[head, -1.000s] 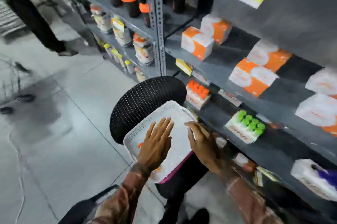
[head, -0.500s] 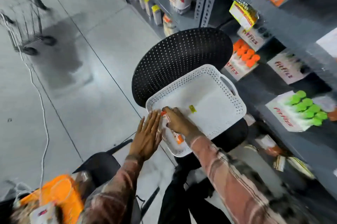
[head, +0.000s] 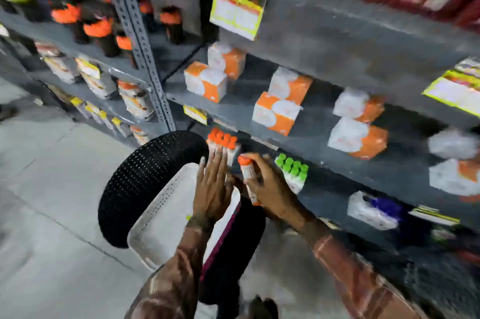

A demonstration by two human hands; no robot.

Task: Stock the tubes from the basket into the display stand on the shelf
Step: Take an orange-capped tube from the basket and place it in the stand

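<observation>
My right hand (head: 270,188) grips a white tube with an orange cap (head: 246,175), held upright just in front of the lower shelf. It is between the display stand of orange-capped tubes (head: 224,142) and the stand of green-capped tubes (head: 293,172). My left hand (head: 213,188) is flat with fingers spread, over the far end of the white perforated basket (head: 161,217); its fingertips reach the orange stand. The basket lies on a black perforated chair (head: 145,183). The view is blurred.
Grey metal shelving (head: 324,131) fills the right side, stocked with orange-and-white boxes (head: 276,113). A steel upright (head: 145,59) divides the bays; orange-lidded dark bottles (head: 100,35) stand at upper left. Yellow price tags (head: 236,16) hang from shelf edges. Grey floor (head: 46,188) lies left.
My right hand has lifted an orange-capped tube out of the basket and carried it up to the shelf. My left hand moved from the basket's near rim to its far end. The view swung upward.
</observation>
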